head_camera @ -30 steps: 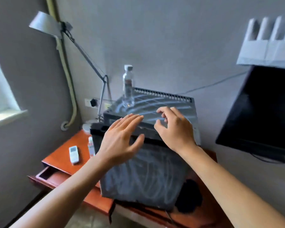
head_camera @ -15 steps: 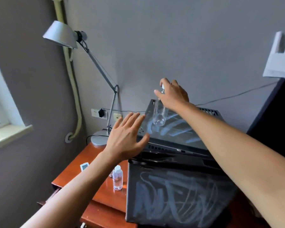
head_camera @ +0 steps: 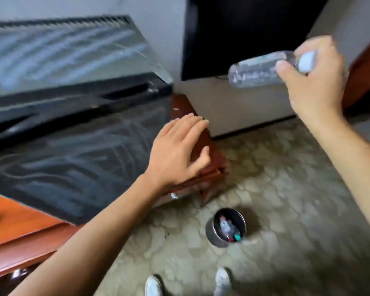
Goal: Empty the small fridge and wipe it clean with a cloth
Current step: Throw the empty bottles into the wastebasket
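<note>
Fingers [head_camera: 286,70] of rt hand [head_camera: 314,82] grip water bottle [head_camera: 259,71] sideways above bin [head_camera: 225,227].

This looks like a hotel room or small bedroom. A small black fridge [head_camera: 73,116] sits on a reddish wooden bench [head_camera: 19,227], a dark flat screen [head_camera: 244,28] hangs on the grey wall, patterned carpet [head_camera: 276,189] covers the floor, and a small metal waste bin [head_camera: 212,236] stands there.
</note>
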The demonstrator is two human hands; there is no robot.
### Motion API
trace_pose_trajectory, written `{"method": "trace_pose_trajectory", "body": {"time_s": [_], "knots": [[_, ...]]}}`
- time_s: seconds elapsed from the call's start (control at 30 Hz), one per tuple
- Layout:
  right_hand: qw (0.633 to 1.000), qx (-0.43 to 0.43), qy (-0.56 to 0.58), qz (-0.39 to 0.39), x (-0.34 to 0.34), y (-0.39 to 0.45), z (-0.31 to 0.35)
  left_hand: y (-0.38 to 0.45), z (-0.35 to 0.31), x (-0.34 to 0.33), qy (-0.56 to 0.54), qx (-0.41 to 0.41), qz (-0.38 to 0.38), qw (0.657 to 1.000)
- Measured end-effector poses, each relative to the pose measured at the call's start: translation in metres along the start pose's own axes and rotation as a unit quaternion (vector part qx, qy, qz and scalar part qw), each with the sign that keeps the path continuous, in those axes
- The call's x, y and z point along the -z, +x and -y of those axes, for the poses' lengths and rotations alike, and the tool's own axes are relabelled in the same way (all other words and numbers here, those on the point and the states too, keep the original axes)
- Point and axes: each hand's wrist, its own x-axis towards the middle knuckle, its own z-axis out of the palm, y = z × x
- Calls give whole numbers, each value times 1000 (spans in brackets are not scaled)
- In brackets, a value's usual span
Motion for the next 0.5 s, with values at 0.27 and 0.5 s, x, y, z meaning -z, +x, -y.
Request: {"method": "trace_pose_trajectory", "body": {"time_s": [0.27,0.5], "knots": [[929,-253,-94,255,-19,-183,-279,-90,-81,-239,-9,152,304,940],[837,-340,-136,406,-83,-320,-401,-192,-99,-354,13,251,468,847]]}}
